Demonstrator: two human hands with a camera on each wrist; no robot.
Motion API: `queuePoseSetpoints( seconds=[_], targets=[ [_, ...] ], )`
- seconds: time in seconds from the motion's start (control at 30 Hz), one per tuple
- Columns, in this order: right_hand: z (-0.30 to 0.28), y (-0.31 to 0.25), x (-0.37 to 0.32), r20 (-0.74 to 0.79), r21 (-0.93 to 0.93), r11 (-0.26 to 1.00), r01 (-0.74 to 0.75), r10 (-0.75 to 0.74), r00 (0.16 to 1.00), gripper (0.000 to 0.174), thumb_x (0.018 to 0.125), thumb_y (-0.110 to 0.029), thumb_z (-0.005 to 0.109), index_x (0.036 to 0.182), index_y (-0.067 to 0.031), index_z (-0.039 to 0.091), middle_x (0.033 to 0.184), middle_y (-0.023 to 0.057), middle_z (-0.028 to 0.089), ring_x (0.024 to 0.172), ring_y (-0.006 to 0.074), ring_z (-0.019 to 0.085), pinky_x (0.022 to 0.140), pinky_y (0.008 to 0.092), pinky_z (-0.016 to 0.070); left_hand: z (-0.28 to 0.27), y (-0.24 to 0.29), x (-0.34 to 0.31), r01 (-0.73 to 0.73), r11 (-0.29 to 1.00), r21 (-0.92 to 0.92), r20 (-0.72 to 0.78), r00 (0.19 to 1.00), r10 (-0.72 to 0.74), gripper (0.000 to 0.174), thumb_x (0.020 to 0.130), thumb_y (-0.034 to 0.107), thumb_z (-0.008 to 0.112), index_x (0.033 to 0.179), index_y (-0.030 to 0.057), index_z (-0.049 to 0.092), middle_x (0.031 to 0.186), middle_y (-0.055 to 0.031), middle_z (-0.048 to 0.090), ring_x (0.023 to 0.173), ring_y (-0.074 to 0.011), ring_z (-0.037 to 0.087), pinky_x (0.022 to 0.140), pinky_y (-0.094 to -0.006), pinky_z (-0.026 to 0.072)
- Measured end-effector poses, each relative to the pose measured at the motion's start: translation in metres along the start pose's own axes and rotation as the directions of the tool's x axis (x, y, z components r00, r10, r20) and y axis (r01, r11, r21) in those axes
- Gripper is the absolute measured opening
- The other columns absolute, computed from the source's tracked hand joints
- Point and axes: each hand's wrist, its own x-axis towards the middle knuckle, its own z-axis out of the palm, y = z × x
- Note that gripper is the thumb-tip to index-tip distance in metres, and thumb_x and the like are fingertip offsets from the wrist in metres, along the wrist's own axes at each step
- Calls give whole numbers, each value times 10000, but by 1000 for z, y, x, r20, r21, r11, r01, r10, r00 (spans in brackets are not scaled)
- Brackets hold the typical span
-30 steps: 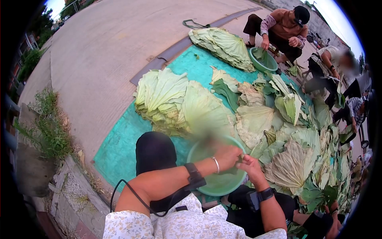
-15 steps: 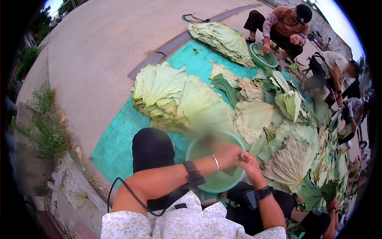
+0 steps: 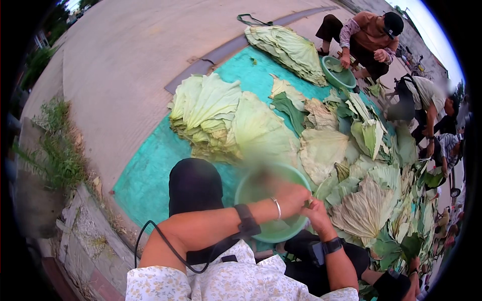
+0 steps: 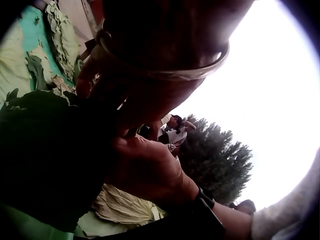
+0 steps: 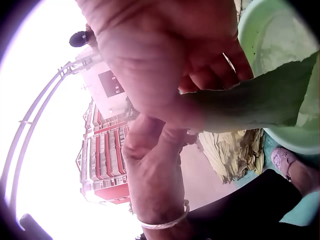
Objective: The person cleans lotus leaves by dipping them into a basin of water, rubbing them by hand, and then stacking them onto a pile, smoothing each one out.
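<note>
Over a green basin [image 3: 275,234], my left hand [image 3: 292,199], with a bracelet at its wrist, meets my right hand [image 3: 317,215] fingertip to fingertip. Both pinch a green leaf. In the right wrist view this leaf [image 5: 250,105] stretches from under the curled fingers of my right hand out over the basin, its edge ragged. The thumb and finger of my left hand [image 5: 155,155] are at the leaf's near end there. A broad, dark part of the leaf [image 4: 47,155] spreads below my left hand in the left wrist view.
A stack of large pale leaves [image 3: 206,110] lies on a teal tarp [image 3: 150,170] beyond the basin. Loose leaves [image 3: 364,205] cover the right side. Another person [image 3: 369,37] sits by a second basin [image 3: 337,75]. My knee [image 3: 196,185] stands left of the basin.
Both hands stay together over the basin. The right hand's fingers have drawn in closer against the left hand. At the far right, a person has bent forward. The head view has shifted slightly.
</note>
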Motion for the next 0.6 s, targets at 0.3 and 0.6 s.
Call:
queuePoseSetpoints(
  seconds=[0.3,0.6],
  targets=[
    [-11,0,12,-46,-167,985,35,-43,998,185,781,0,572,966,9,585,840,-21,597,741,53,526,661,199,425,-5,6,0,13,1000,23,-283,959,-6,181,686,124,598,859,74,614,799,-91,572,819,-291,563,628,-411,426],
    [-31,-67,91,48,-317,943,100,-90,995,142,818,-80,537,895,21,600,805,12,621,681,74,550,636,222,449,-10,6,-15,-26,996,82,45,999,22,82,718,130,562,750,57,580,767,-100,569,805,-265,573,656,-386,388]
  ],
)
